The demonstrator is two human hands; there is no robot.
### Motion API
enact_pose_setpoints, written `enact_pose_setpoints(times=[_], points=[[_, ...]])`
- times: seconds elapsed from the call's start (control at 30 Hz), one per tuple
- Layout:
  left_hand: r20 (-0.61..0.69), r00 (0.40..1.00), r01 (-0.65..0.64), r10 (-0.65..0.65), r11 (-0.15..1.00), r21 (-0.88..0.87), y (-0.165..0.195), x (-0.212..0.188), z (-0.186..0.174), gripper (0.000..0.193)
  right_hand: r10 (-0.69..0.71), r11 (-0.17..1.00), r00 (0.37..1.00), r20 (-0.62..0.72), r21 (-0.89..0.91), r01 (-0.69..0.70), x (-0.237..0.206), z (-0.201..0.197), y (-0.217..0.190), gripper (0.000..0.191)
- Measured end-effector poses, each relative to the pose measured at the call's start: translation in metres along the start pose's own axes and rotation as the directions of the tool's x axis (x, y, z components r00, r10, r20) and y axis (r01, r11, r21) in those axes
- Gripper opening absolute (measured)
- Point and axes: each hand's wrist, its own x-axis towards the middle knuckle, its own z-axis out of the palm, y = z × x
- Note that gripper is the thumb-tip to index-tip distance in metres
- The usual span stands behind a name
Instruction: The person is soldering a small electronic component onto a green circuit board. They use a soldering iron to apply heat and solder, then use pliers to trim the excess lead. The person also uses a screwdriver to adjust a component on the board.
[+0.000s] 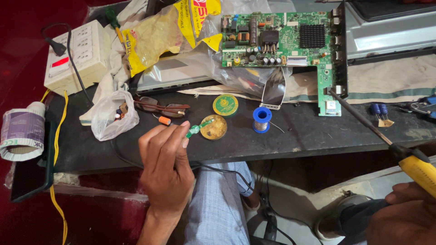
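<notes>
Left hand (165, 165), frame centre: fingers pinched on small green component (198, 129), dipped over open flux tin (214, 127) | right hand (404, 213), lower right: closed around yellow-handled soldering iron (379, 134), tip angled toward green circuit board (281, 43), upper centre | solder spool (261, 120) near tin.

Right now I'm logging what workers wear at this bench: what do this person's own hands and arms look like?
Both are bare. The left hand shows no glove, ring or watch, and its forearm is uncovered, with no sleeve in view. The right hand is also ungloved; only part of it shows at the frame's corner, so its wrist and arm cannot be judged.
</notes>
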Motion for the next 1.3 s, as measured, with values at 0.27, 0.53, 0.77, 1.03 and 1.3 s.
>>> enact_pose_setpoints(times=[0.27, 0.53, 0.77, 1.03, 1.3], points=[[-0.017, 1.000, 0.012, -0.012, 1.000, -0.015, 0.001, 0.000, 0.001, 0.023, 0.005, 1.000, 1.000, 0.005, -0.005, -0.005, 0.001, -0.001, -0.002, 0.036], [-0.033, 0.996, 0.077, -0.080, 0.995, -0.062, 0.002, 0.001, 0.001, 0.022, 0.007, 1.000, 1.000, 0.003, -0.002, -0.007, 0.000, -0.002, -0.003, 0.034], [-0.031, 0.983, 0.176, -0.182, 0.974, -0.141, 0.004, 0.004, -0.004, 0.020, 0.009, 1.000, 1.000, 0.000, 0.010, -0.009, 0.000, 0.000, -0.010, 0.034], [-0.015, 0.897, 0.339, -0.442, 0.708, -0.619, 0.019, -0.001, 0.006, 0.019, -0.030, 0.992, 1.000, 0.004, 0.124, 0.029, 0.000, 0.032, -0.052, 0.033], [0.013, 0.999, 0.049, -0.048, 0.892, -0.450, 0.053, -0.017, 0.032, 0.021, -0.102, 0.975, 0.992, 0.073, 0.205, 0.085, 0.004, 0.077, -0.126, 0.033]])
